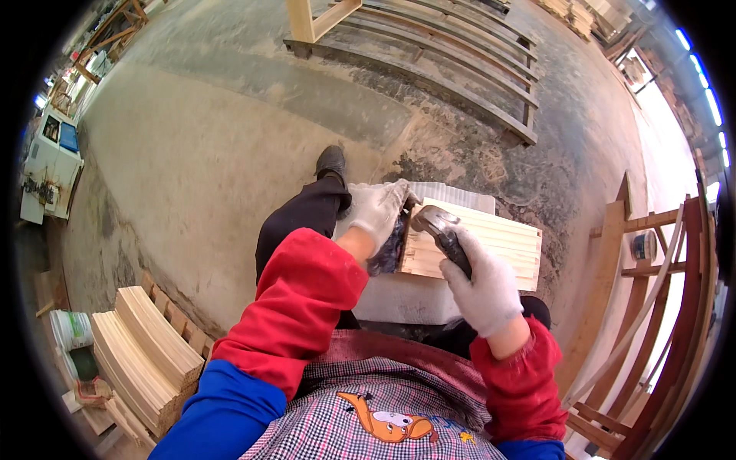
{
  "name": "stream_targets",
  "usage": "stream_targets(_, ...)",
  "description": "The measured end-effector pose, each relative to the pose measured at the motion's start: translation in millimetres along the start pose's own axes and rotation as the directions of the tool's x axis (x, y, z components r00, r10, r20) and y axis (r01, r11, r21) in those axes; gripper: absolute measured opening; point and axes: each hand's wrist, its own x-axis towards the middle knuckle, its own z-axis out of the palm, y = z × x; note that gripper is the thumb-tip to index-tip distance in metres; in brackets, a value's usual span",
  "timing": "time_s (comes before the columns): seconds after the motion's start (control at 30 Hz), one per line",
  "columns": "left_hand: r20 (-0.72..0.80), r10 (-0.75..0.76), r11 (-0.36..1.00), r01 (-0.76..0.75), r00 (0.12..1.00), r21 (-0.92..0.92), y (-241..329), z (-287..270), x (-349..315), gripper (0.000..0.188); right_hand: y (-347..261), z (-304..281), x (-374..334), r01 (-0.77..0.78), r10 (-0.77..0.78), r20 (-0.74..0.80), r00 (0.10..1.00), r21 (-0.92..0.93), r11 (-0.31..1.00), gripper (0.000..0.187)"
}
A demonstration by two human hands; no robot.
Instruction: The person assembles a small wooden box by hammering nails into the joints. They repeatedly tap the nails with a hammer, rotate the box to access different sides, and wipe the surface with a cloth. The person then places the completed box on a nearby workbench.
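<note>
My right hand [487, 287], in a white knit glove, is wrapped round the dark handle of a hammer [437, 221]. The hammer's metal head is over the left end of a pale wooden box [491, 247] with jointed corners. At that same end is my left hand [381, 208], also gloved, its fingers pinched together near the box's far left corner. What the fingers hold is too small to make out. Below my left hand a dark, shiny plastic-like bundle [389, 249] lies against the box. A white padded sheet [410, 300] is under the box.
A slatted wooden pallet [429, 65] lies ahead on the concrete floor, with a wooden frame [310, 23] on it. Stacked wood strips [146, 353] stand at lower left beside white buckets [70, 330]. To the right is a wooden rack [652, 268].
</note>
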Motion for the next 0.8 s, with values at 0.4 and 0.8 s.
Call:
stream_targets(0.4,0.034,-0.07,0.957,0.077,0.997,-0.278,26.9,0.0,-15.7,0.034,6.1,16.4,13.0,0.009,-0.001,-0.122,0.993,0.061,0.998,0.045)
stream_targets(0.8,-0.076,0.483,0.73,-0.354,0.872,0.584,134.3,1.0,-31.5,0.01,65.1,-20.3,-88.5,-0.265,0.371,-0.241,0.897,0.378,0.887,0.047)
